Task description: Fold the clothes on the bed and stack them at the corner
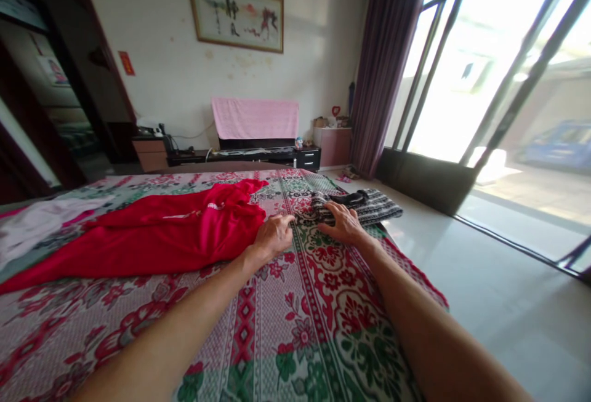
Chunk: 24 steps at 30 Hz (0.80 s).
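A bright red garment (pixel 170 233) lies spread on the patterned bedcover (pixel 258 334), its bunched end close to my left hand (pixel 276 234). That hand rests low over the cover with its fingers curled in; whatever is inside them, if anything, is hidden. My right hand (pixel 342 223) lies with fingers apart at the near left edge of a black-and-white striped knitted garment (pixel 381 206). The knit is folded near the right edge of the cover, with a black strip of cloth (pixel 348 197) on top. Its left part is partly behind my fingers.
White clothing (pixel 41 223) lies at the far left of the cover. Beyond stands a low cabinet (pixel 308 159) and a pink cloth (pixel 255 117) draped over something flat. Pale floor (pixel 489 303) and glass doors (pixel 462 76) are on the right, beside a purple curtain (pixel 388 51).
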Tool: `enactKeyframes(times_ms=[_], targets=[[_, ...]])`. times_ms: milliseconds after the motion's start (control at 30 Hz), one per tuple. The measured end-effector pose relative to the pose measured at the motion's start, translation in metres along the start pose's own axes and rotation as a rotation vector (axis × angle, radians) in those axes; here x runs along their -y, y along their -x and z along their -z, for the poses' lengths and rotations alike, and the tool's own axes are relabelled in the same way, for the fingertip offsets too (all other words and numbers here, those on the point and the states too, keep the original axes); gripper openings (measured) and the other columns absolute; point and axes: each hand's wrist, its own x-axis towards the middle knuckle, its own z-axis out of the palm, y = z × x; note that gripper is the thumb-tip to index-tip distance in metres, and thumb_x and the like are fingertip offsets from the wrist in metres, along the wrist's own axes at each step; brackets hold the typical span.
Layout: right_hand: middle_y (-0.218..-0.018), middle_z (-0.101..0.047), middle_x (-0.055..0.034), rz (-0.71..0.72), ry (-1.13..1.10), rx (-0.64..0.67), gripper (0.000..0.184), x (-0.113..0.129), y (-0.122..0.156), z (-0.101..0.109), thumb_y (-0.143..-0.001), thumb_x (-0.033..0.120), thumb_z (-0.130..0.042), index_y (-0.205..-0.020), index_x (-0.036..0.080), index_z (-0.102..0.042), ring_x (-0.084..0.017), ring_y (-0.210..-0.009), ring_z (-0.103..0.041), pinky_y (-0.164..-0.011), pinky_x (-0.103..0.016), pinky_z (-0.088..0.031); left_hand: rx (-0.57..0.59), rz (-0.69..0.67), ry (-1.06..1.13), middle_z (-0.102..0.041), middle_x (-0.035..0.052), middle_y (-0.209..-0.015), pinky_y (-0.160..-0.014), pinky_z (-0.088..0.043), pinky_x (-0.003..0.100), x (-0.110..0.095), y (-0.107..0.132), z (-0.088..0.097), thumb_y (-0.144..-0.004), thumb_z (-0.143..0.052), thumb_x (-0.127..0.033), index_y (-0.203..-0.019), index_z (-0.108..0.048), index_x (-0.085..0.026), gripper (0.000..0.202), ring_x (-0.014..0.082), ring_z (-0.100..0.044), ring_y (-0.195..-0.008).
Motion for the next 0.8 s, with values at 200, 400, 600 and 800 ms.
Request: enactKeyframes(times_ms=[200,400,600,800], targets=[[-0.146,-0.041,-0.0092,-0.008,0.063,0.118,0.065,-0.006,-0.001,-0.005,-0.081,0.048,-0.055,-0.140,0.025,-0.041,-0.029,-0.131,-0.034,-0.104,-0.050,-0.024,-0.013,-0.122,0.017,-0.070,0.0070,-0.099,-0.086,-0.050,0.028,0.024,0.028,0.017,-0.082,-0.045,-0.013,-0.101,-0.071,-0.019,0.032,0.0166,-0.064,-0.092],[-0.139,-0.047,-0.0093,-0.100,0.131,0.113,0.056,0.014,-0.004,0.002,-0.080,0.039,-0.054,-0.134,0.027,-0.046,-0.031,-0.123,-0.039,-0.098,-0.054,-0.027,-0.103,-0.242,0.072,-0.069,0.0050,-0.092,-0.084,-0.050,0.027,0.047,0.045,0.032,-0.083,-0.043,-0.010,-0.096,-0.070,-0.019,0.031,0.0150,-0.062,-0.090],[-0.133,-0.049,-0.0134,-0.479,0.114,0.107,0.063,0.053,-0.020,-0.003,-0.070,0.017,-0.052,-0.132,0.026,-0.046,-0.036,-0.120,-0.039,-0.090,-0.062,-0.031,-0.175,-0.184,0.045,-0.067,0.0047,-0.091,-0.083,-0.050,0.028,0.077,0.069,0.045,-0.084,-0.044,-0.010,-0.095,-0.069,-0.019,0.029,0.0148,-0.062,-0.088],[-0.148,-0.030,-0.0122,-0.667,0.006,0.069,0.070,0.064,-0.019,-0.018,-0.073,0.015,-0.046,-0.141,0.026,-0.035,-0.037,-0.134,-0.022,-0.091,-0.066,-0.032,-0.240,-0.130,0.004,-0.066,0.0052,-0.092,-0.084,-0.051,0.029,0.102,0.084,0.043,-0.082,-0.044,-0.009,-0.096,-0.068,-0.018,0.030,0.0157,-0.062,-0.089]])
